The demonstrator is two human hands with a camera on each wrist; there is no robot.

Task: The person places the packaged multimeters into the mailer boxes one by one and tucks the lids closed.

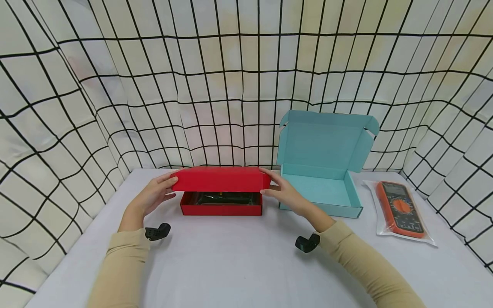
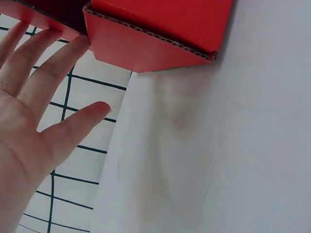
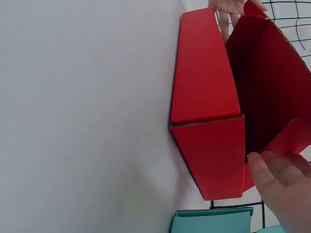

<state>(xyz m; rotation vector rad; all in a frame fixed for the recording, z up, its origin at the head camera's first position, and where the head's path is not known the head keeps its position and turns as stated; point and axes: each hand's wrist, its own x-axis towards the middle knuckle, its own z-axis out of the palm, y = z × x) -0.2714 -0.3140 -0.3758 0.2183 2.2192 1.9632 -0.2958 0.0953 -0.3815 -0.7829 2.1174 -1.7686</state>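
A red cardboard box [image 1: 221,210] sits on the table, its lid [image 1: 221,179] tilted partway over it. Through the front gap shows a dark, glossy item [image 1: 227,198] lying inside. At the lid's left end, my left hand [image 1: 154,193] touches the red card with extended fingers; in the left wrist view its thumb [image 2: 80,125] stands apart from the card. My right hand [image 1: 286,194] holds the lid's right end, one finger along the top and a digit at the lower front corner. The right wrist view shows its fingers [image 3: 277,170] against the side flap.
A light blue box [image 1: 322,208] stands open right of the red one, its lid [image 1: 323,141] raised. Farther right lies an orange and black multimeter [image 1: 402,208] in a clear bag. Black-gridded white fabric [image 1: 231,85] surrounds the white table [image 1: 231,265].
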